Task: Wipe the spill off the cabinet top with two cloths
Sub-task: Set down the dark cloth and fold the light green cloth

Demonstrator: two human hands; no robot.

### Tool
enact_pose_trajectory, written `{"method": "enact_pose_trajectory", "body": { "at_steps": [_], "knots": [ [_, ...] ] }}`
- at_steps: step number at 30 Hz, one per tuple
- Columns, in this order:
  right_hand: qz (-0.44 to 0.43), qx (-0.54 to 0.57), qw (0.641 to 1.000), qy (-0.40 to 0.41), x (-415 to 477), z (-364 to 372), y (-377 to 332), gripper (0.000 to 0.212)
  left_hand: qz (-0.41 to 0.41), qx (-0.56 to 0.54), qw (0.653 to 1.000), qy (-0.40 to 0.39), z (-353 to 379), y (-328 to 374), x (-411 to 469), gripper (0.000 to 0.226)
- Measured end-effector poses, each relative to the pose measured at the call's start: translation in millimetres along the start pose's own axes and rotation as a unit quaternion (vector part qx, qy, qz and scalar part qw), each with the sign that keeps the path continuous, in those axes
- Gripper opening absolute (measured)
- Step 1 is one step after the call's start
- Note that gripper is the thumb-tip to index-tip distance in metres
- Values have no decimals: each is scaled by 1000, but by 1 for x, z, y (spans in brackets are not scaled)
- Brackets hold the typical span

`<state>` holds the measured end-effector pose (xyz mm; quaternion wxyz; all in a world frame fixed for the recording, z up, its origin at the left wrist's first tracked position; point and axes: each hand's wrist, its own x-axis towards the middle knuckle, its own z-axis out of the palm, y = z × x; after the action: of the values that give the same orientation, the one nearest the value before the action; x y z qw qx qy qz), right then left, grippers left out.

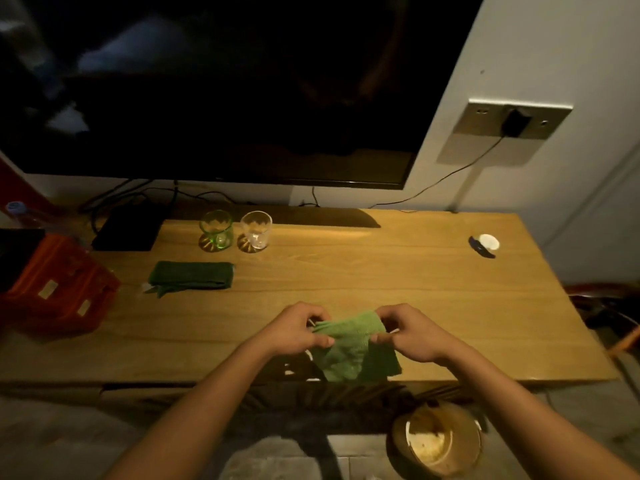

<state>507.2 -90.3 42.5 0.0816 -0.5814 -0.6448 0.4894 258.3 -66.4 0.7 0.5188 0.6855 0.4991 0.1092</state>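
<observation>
Fingers curled, left hand [298, 329] and right hand [412, 332] pinch the light-green cloth [349, 344], seemingly lifted.

A big dark TV [207, 91] hangs on the pale wall [554, 46]; black wires [121, 192] hang under it; to its right a grey socket plate [481, 123] holds a black plug [516, 121], and a thin wire [446, 178] runs down from it; below stands a long wooden surface [381, 265], lit warm yellow; the floor [52, 445] is grey and dim.
</observation>
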Motion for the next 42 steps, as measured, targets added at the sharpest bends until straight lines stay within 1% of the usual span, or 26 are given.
{"method": "enact_pose_trajectory", "body": {
  "at_steps": [3, 5, 7, 9, 10, 13, 14, 16, 18, 21, 24, 26, 27, 29, 31, 32, 33, 35, 37, 39, 40, 41, 42],
  "knots": [
    [-10, -35, 996, 85, 3, -22, 33, 13, 9, 42, 994, 97, 29, 22, 26, 15],
    [-30, -48, 988, 142, 3, -35, 53, 16, 40, 74, 986, 145, 48, 30, 40, 17],
    [-50, -87, 979, 175, 0, -42, 77, 18, 76, 135, 971, 181, 72, 28, 48, 19],
    [-51, -140, 974, 172, -7, -38, 108, 23, 78, 196, 959, 190, 105, 19, 48, 22],
    [-47, -163, 973, 153, -11, -32, 125, 27, 64, 218, 957, 179, 125, 11, 46, 24],
    [-31, -210, 975, 57, -29, -4, 178, 32, -5, 283, 952, 115, 187, -14, 30, 32],
    [-29, -220, 974, 45, -35, 4, 191, 31, -26, 285, 952, 111, 205, -20, 23, 33],
    [-33, -208, 975, 67, -41, 16, 209, 26, -54, 265, 952, 145, 230, -24, 12, 32],
    [-41, -179, 976, 119, -37, 20, 214, 23, -58, 256, 946, 193, 237, -19, 15, 30],
    [-41, -156, 972, 169, -17, 21, 208, 24, -57, 244, 936, 246, 221, -7, 39, 32],
    [-22, -129, 973, 191, 5, 30, 199, 26, -95, 227, 932, 266, 201, 0, 71, 34],
    [-26, -107, 972, 207, 15, 40, 195, 30, -140, 194, 931, 276, 193, -2, 89, 34],
    [-35, -103, 972, 208, 20, 46, 194, 32, -166, 156, 932, 282, 191, -4, 98, 38],
    [-50, -97, 974, 201, 25, 57, 191, 37, -210, 46, 929, 301, 189, -6, 114, 50],
    [-54, -77, 975, 201, 27, 65, 192, 36, -240, -36, 911, 333, 190, -7, 131, 56],
    [-53, -69, 974, 207, 27, 68, 194, 35, -251, -53, 902, 346, 189, -8, 137, 55],
    [-53, -66, 973, 214, 27, 70, 197, 34, -262, -56, 896, 354, 189, -8, 143, 52],
    [-54, -83, 971, 218, 25, 71, 203, 36, -284, -66, 887, 358, 189, -7, 150, 35],
    [-46, -121, 969, 210, 23, 71, 206, 44, -287, -122, 880, 359, 190, -6, 151, 16],
    [-30, -157, 964, 211, 20, 71, 207, 51, -275, -216, 866, 357, 194, -5, 146, 15],
    [-24, -168, 961, 217, 18, 71, 206, 49, -270, -285, 848, 355, 196, -5, 143, 9],
    [-27, -176, 958, 224, 16, 71, 206, 42, -270, -354, 823, 351, 198, -5, 139, 4],
    [-39, -182, 954, 234, 13, 71, 206, 31, -277, -406, 800, 345, 201, -5, 134, 6]
  ]
}}
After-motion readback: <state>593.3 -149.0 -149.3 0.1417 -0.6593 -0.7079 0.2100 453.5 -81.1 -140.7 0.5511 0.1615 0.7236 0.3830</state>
